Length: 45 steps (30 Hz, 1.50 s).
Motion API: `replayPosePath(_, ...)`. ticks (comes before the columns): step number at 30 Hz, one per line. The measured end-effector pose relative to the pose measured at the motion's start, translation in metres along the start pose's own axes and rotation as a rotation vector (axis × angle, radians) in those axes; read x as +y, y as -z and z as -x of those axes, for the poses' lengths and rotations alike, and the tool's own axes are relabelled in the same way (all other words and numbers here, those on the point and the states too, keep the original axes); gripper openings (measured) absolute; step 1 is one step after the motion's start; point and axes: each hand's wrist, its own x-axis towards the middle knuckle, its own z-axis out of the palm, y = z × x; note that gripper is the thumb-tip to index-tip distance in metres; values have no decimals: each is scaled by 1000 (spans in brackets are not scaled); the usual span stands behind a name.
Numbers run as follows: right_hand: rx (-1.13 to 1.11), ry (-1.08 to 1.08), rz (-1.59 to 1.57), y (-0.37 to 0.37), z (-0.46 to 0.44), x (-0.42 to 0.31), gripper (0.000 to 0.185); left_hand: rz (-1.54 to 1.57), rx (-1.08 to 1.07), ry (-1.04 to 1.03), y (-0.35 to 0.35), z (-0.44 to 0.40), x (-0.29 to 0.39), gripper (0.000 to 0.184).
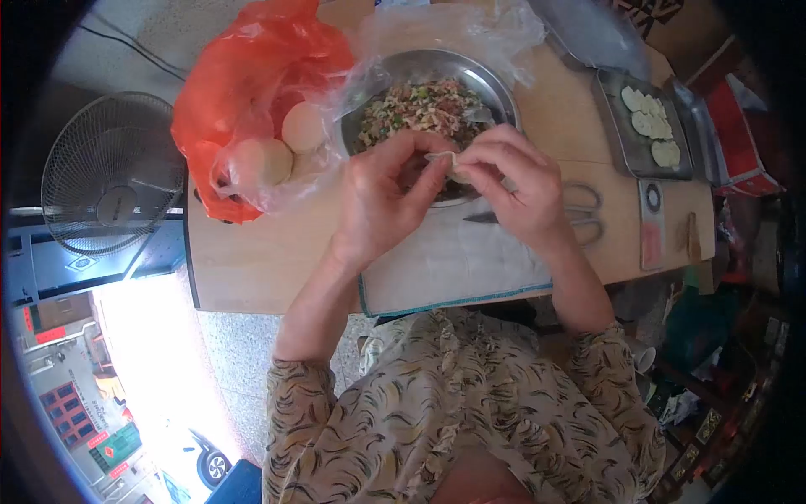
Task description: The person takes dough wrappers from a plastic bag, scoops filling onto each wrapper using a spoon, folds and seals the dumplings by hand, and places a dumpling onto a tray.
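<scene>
My left hand [382, 193] and my right hand [525, 185] meet over the near side of a steel bowl [501, 84]. Between their fingertips they pinch a pale dumpling wrapper [445, 157], mostly covered by the fingers. Whether filling is inside it I cannot tell. Chopped filling [420, 107] with green and pinkish bits lies in the bowl. To the left, two stacks of round wrappers, one farther back [306, 126] and one nearer [264, 161], rest in clear plastic beside a red plastic bag [252, 67].
Several shaped dumplings [651, 124] lie on a metal tray [620, 155] at the right. Scissors [588, 220] are partly behind my right hand. A white cloth [453, 260] covers the table's front edge. A fan [113, 172] stands left of the table [235, 269].
</scene>
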Motion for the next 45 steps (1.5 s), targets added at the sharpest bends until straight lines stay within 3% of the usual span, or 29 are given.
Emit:
replayPosePath(3, 24, -160, -23, -2, -1, -7, 17, -141, -90, 3, 3, 1, 6, 16)
replayPosePath(6, 3, -31, 27, -3, 1, 2, 16, -213, -94, -29, 4, 0, 8, 17)
replayPosePath(9, 26, -82, 8, -1, 1, -1, 16, 82, -51, 33, 0, 1, 4, 17)
replayPosePath(13, -7, -157, -6, 2, 0, -1, 17, 18, -52, 8, 2, 1, -3, 18)
replayPosePath(18, 11, -25, 53, -3, 0, 5, 17, -136, -100, 86, 5, 2, 13, 19)
replayPosePath(21, 20, -44, 47, -1, 0, 2, 16, -26, -120, 122, 8, 1, 7, 20)
replayPosePath(24, 66, -60, -91, 5, -1, 3, 14, 279, -147, 45, 12, -2, 10, 23)
replayPosePath(33, -50, 82, -61, 20, -6, -2, 16, 261, -269, 103, 25, -3, 20, 25)
replayPosePath(45, -71, 63, -76, 15, -3, -2, 14, 213, -141, 97, 14, 2, 14, 18)
